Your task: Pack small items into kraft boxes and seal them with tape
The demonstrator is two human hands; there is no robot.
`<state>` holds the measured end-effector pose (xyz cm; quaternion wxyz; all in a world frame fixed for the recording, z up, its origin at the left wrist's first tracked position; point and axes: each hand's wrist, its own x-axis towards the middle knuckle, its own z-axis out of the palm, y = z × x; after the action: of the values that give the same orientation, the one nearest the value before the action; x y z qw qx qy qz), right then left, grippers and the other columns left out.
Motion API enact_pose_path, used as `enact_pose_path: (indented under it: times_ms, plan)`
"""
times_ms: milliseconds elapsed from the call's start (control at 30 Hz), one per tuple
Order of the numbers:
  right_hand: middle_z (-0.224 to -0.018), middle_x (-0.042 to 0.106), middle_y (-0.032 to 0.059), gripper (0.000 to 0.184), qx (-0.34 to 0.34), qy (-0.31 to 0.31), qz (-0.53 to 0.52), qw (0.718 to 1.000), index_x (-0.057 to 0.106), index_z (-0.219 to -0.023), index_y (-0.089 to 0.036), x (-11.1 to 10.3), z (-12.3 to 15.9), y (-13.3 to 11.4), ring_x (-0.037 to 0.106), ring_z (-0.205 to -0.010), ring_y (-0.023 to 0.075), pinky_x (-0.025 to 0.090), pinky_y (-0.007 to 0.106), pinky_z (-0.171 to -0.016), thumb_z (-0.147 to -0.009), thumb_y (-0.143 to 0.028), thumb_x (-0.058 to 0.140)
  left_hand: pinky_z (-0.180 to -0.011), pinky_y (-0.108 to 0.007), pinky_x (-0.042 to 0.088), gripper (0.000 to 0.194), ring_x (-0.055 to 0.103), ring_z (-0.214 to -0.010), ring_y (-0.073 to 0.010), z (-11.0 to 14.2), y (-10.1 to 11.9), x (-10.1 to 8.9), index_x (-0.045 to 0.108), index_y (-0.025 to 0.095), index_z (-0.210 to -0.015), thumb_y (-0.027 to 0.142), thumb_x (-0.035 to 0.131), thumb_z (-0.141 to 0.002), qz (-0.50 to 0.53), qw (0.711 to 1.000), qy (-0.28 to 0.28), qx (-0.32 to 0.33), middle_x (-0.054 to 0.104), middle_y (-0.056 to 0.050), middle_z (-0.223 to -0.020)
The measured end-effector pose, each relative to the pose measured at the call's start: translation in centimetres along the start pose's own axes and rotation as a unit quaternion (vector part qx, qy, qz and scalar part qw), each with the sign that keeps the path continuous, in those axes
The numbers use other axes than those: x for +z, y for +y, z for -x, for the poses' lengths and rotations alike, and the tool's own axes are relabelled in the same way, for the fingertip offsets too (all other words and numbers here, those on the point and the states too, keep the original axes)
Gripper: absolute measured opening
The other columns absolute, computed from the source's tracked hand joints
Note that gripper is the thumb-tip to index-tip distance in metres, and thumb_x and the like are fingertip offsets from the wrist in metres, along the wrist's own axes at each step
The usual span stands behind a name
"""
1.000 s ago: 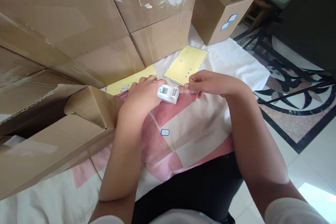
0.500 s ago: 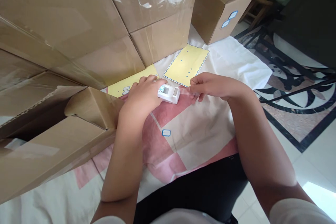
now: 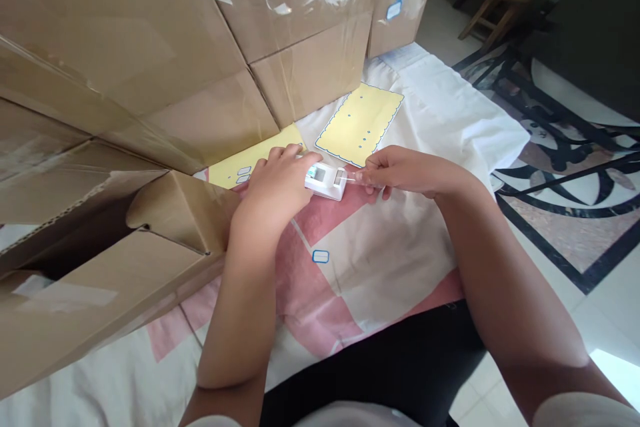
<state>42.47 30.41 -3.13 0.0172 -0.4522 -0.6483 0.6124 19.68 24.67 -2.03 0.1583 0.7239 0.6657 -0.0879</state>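
My left hand (image 3: pixel 283 180) is wrapped over a white tape dispenser (image 3: pixel 330 180), pressing it down on the cloth. Much of the dispenser's left part is hidden under my fingers. To its right, my right hand (image 3: pixel 383 170) pinches the end of a clear strip of tape (image 3: pixel 353 177) at the dispenser's outlet. A yellow sheet (image 3: pixel 360 123) with a blue wavy border lies just beyond my right hand. Another yellow sheet (image 3: pixel 230 170) with labels on it lies behind my left hand, partly covered. A small blue-edged label (image 3: pixel 321 256) rests on the cloth nearer to me.
Stacked cardboard boxes (image 3: pixel 165 33) form a wall at the back left. An open carton (image 3: pixel 125 267) stands close beside my left forearm. Another box (image 3: pixel 400 13) bearing two blue-edged labels stands at the back. A wooden stool (image 3: pixel 500 7) is on the floor at right.
The view has shifted slightly, with the far labelled box appearing further left. The clear strip between the dispenser and my right hand looks shorter and narrower. Both hands keep their grips.
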Motion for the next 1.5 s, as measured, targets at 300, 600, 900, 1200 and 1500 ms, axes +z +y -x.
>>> enact_pose_path:
  times_ms: [300, 600, 900, 1200, 1500]
  plan:
    - [-0.077, 0.073, 0.0101, 0.042, 0.054, -0.004, 0.001, 0.999, 0.059, -0.067, -0.018, 1.3, -1.8, 0.9, 0.074, -0.076, 0.0236, 0.05, 0.028, -0.056, -0.088, -0.049, 0.079, -0.103, -0.051, 0.046, 0.041, 0.048, -0.133, -0.0327, 0.2, 0.1, -0.1, 0.058, 0.038, -0.134, 0.028, 0.05, -0.095, 0.005, 1.0, 0.01, 0.005, 0.054, -0.005, -0.148]
    - [-0.075, 0.072, 0.007, 0.036, 0.077, 0.006, 0.088, 0.993, 0.052, -0.068, -0.018, 1.6, -2.4, -0.1, 0.068, -0.06, 0.0156, 0.047, 0.025, -0.052, -0.09, -0.037, 0.073, -0.105, -0.05, 0.045, 0.046, 0.047, -0.132, -0.0327, 0.2, 0.1, 0.1, 0.059, 0.035, -0.137, 0.021, 0.047, -0.095, 0.023, 0.999, 0.027, 0.007, 0.055, -0.007, -0.146]
    - [-0.073, 0.069, 0.0037, 0.044, -0.008, 0.02, 0.022, 1.0, 0.045, -0.067, -0.018, 0.4, -1.3, 1.4, 0.065, -0.057, 0.0122, 0.038, 0.02, -0.047, -0.078, -0.041, 0.08, -0.105, -0.051, 0.044, 0.05, 0.046, -0.138, -0.0342, 1.2, 1.1, -0.6, 0.056, 0.029, -0.14, 0.02, 0.053, -0.091, 0.018, 0.996, 0.08, 0.032, 0.051, -0.01, -0.153]
    - [-0.069, 0.067, 0.0005, 0.049, -0.266, 0.068, -0.105, 0.956, 0.055, -0.068, -0.017, 1.5, 2.9, -4.0, 0.063, -0.055, 0.0119, 0.045, 0.023, -0.053, -0.074, -0.054, 0.086, -0.098, -0.042, 0.046, 0.037, 0.066, -0.113, -0.0258, 5.3, 2.5, -4.7, 0.065, 0.025, -0.128, 0.027, 0.038, -0.101, 0.15, 0.968, 0.192, 0.062, 0.072, -0.006, -0.126]
    - [-0.066, 0.066, -0.0001, 0.042, -0.376, 0.063, -0.137, 0.914, 0.055, -0.067, -0.019, 3.3, 2.6, -6.0, 0.064, -0.06, 0.013, 0.049, 0.026, -0.063, -0.082, -0.046, 0.084, -0.069, -0.031, 0.041, 0.025, 0.065, -0.083, -0.0169, 8.1, 2.0, -6.2, 0.066, 0.031, -0.1, 0.051, 0.05, -0.1, 0.311, 0.925, 0.193, 0.098, 0.074, 0.005, -0.095]
